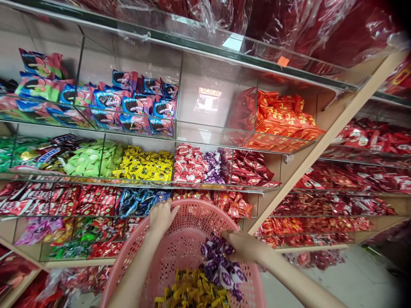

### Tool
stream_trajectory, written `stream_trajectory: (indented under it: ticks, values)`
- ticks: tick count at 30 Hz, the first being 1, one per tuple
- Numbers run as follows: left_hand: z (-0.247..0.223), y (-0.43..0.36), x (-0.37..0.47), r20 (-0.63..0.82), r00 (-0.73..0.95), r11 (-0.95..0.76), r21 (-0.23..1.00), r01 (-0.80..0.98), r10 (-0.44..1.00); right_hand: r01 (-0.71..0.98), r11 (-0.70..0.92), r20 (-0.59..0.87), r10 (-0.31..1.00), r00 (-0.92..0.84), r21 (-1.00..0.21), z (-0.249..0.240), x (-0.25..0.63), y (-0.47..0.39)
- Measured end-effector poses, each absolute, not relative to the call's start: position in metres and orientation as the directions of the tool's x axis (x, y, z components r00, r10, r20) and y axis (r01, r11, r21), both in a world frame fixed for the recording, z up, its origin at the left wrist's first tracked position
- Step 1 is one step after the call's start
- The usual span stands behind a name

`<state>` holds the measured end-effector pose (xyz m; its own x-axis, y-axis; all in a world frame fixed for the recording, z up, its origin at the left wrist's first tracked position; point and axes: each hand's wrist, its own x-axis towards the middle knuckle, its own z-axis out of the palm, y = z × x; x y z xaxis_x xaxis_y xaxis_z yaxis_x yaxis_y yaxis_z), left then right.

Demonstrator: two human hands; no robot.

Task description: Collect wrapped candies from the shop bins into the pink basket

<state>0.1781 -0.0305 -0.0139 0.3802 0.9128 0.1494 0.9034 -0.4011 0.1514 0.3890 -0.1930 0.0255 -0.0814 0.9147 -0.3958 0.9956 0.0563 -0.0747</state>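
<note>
A pink perforated plastic basket (111, 273) is in front of me at the bottom of the view. My left hand (160, 218) is closed over its far rim, thumb apart along the edge. Inside the basket lies a pile of yellow-wrapped candies (192, 288). Purple-and-white wrapped candies (224, 271) are beside and partly over them on the right. My right hand (239, 246) is inside the right rim, its fingers curled against the purple candies; the fingertips are partly hidden among them.
Ahead, clear-fronted shelf bins hold yellow candies (144, 164), purple candies (212, 166), red-and-white candies (189, 162), and blue cookie packs (131, 105). A slanted wooden divider (321, 149) separates more red packets (334, 207) at right. Plastic-wrapped red goods (289, 25) lie overhead.
</note>
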Motion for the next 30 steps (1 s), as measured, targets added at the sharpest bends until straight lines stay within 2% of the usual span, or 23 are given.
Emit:
stream_trajectory:
  ticks: [8,16,19,23,27,30]
  values:
    - [-0.013,-0.030,0.178,0.135,0.380,-0.399,0.168,0.902,0.915,1.000,0.004,-0.458,0.889,0.001,0.011,0.027,0.378,-0.195]
    - [-0.015,-0.028,0.178,0.159,0.393,-0.414,0.141,0.899,0.906,1.000,0.012,-0.474,0.881,0.001,0.024,0.042,0.376,-0.191]
    - [-0.014,-0.029,0.178,0.158,0.388,-0.410,0.143,0.901,0.908,0.999,0.031,-0.373,0.928,-0.024,0.013,0.063,0.377,-0.187]
    - [-0.014,-0.030,0.178,0.151,0.380,-0.402,0.157,0.902,0.913,0.997,0.069,-0.131,0.989,-0.064,0.028,0.108,0.375,-0.164]
    - [-0.014,-0.031,0.178,0.137,0.365,-0.385,0.175,0.906,0.921,0.992,0.053,0.082,0.995,-0.062,0.112,0.150,0.378,-0.118]
    - [-0.014,-0.030,0.178,0.128,0.365,-0.384,0.181,0.905,0.922,0.974,-0.005,0.198,0.979,-0.041,0.227,0.161,0.387,-0.078]
